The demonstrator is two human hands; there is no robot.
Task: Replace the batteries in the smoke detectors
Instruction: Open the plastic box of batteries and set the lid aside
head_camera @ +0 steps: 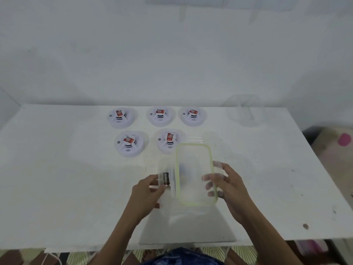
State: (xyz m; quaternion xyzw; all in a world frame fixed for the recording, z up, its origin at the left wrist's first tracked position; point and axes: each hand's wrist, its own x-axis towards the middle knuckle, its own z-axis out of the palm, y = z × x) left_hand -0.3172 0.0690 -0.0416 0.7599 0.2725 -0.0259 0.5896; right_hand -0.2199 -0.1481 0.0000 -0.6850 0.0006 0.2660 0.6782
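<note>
Head view: the left hand (147, 192) grips the near-left wall of a clear plastic box (170, 201) standing on the table (57, 178). The right hand (229, 186) clamps the right edge of the box's green-rimmed lid (194, 169), thumb on top and fingers showing through from beneath. The lid is tilted up and shifted toward 1 o'clock, so the step in hand looks like opening the box.

A single battery (166, 179) shows through the plastic just beside the left fingertips. Whether it lies inside the box or is pinched against its wall, I cannot tell.

To do the step well, the left hand should pin the box flat while the right lifts the lid clear and sets it aside toward 3 o'clock, away from the detectors. A light box could tip.

Five smoke detectors (129, 143) sit at 11 to 12 o'clock, three in the far row and two nearer. A second clear container (244, 111) stands far off at 1 o'clock.

The battery's dark wrap reads "EVEREADY". Each detector carries a red sticker, too blurred to read.
</note>
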